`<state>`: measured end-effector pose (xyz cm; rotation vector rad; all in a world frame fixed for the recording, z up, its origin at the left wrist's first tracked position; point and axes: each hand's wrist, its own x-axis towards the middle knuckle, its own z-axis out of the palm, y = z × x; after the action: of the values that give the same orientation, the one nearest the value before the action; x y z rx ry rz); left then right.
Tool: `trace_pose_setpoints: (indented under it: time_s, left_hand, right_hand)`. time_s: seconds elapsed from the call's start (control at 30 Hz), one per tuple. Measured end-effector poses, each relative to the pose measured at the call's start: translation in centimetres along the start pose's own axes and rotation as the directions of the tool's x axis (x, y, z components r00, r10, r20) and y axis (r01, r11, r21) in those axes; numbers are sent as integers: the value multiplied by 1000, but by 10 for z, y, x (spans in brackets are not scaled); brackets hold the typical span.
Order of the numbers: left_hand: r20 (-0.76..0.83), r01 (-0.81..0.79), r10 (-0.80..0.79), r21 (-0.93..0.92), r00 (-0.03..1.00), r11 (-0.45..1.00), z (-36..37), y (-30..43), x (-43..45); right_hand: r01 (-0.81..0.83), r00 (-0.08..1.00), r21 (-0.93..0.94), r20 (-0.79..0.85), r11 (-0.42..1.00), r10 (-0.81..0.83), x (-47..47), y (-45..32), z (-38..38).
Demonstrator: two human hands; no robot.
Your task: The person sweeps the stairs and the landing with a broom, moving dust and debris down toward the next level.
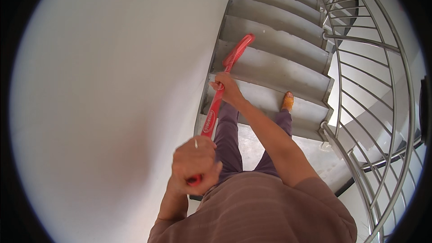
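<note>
A red long-handled floor tool [210, 118], a broom or a mop, runs up and away from my body. My left hand [194, 163] wears a ring and is wrapped around the top end of its handle. Lower down the same handle, near the head, my right hand [227, 87] grips it. The red head [239, 50] lies slanted over a grey stair step [266, 60], close to the wall side. Bristles or cloth under the head cannot be made out.
A pale wall [111, 74] rises along the left of the stairs [273, 10]. On the right curves a metal railing [384, 45] with several bars. My right foot [288, 102], in an orange sandal, is on a step; my left foot is hidden.
</note>
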<state>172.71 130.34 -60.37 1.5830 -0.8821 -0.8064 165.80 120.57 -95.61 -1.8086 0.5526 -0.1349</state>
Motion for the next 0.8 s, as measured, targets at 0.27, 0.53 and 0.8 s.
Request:
trace_pose_setpoints:
  time_s: [0.27,0.53,0.8]
  left_hand:
    - [-84,52,-52,-6,995,999,-4,27,0]
    - [93,-55,50,53,994,997,14,21,5]
    - [7,-35,35,3,999,999,27,50,-11]
  right_hand:
    - [150,975,130,-185,980,-124,-29,-47,-4]
    - [150,952,177,-290,973,-94,-11,-35,6]
    - [149,988,181,-60,972,-140,-31,-60,-23]
